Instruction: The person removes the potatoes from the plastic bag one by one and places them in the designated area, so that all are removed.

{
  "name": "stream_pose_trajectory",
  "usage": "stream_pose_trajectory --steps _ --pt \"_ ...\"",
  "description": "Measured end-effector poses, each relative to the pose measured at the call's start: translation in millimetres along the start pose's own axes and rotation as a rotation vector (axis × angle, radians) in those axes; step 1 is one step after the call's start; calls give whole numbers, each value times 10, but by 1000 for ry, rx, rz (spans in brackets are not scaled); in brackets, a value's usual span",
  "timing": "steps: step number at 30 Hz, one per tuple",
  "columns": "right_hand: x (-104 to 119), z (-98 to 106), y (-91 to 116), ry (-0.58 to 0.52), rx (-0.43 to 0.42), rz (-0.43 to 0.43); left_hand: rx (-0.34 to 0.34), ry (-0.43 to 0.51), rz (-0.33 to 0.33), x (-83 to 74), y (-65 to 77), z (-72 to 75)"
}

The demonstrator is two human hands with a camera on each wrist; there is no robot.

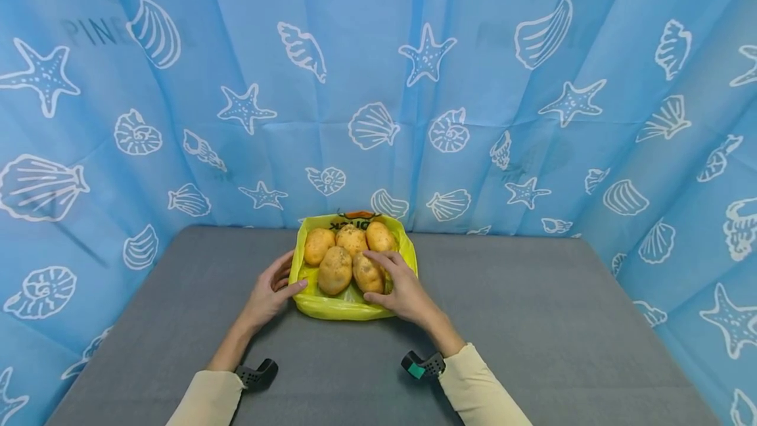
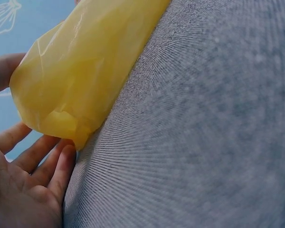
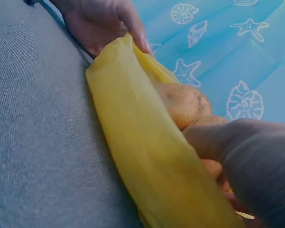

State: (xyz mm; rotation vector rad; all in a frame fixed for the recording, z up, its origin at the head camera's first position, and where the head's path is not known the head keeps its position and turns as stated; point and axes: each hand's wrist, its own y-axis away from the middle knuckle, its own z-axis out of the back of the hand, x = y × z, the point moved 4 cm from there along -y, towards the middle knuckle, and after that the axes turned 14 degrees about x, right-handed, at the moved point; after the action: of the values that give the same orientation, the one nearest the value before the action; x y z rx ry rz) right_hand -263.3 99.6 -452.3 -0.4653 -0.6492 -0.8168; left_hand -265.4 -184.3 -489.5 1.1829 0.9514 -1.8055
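A yellow plastic bag (image 1: 343,311) with its rim rolled down sits near the table's back edge, with several potatoes inside. My left hand (image 1: 271,293) holds the bag's left side, thumb over the rim and fingers along the outer wall. In the left wrist view those fingers (image 2: 52,166) lie under the rounded corner of the bag (image 2: 71,80). Reaching in from the right, my right hand (image 1: 409,291) grips the front right potato (image 1: 367,273) between thumb and fingers. Beside it lies the front left potato (image 1: 334,271); behind are more potatoes (image 1: 351,239).
A grey cloth covers the table (image 1: 508,321). Directly behind the bag hangs a blue curtain (image 1: 378,169) printed with white shells and starfish, and it also closes in both sides. Black bands (image 1: 258,374) circle both wrists below cream sleeves (image 1: 208,400).
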Motion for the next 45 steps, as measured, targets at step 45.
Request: stream_pose_trajectory --steps 45 --pt "-989 561 451 -109 -381 -415 2 -18 -16 25 -18 9"
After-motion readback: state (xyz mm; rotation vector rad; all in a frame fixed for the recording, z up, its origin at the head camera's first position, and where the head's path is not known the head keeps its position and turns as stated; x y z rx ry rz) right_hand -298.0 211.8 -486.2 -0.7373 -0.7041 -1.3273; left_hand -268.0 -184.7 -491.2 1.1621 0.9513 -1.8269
